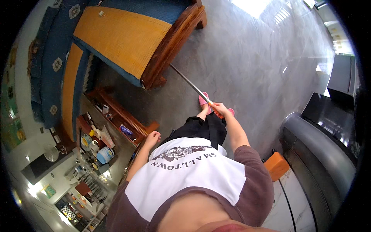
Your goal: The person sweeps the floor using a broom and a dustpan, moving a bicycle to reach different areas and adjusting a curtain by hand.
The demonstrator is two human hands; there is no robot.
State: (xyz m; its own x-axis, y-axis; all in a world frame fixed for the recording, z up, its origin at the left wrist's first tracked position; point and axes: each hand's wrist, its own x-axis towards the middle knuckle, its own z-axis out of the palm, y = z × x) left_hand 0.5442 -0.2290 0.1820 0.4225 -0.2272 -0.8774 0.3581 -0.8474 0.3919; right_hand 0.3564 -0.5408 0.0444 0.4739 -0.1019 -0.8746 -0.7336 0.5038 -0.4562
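Note:
My right hand (219, 110) is closed around the orange grip of a long, thin grey pole (189, 82). The pole slants away to the far left, and its far end disappears at the wooden front of a couch (172, 44); whatever is fixed there is hidden. Beside my waist on the left, my left hand (154, 137) hangs with its fingers curled in and nothing visible in them. Close to it stands a low wooden table (140, 133). Below the pole, my feet are in pink slippers (203, 98).
Yellow mats (119, 36) cover the blue couch seats. A blue-and-white tub (104, 155) and cups stand on the table at the left. To the right are a dark rounded cabinet-like thing (309, 154) and an orange block-shaped thing (276, 166). Grey glossy floor (262, 58) stretches ahead.

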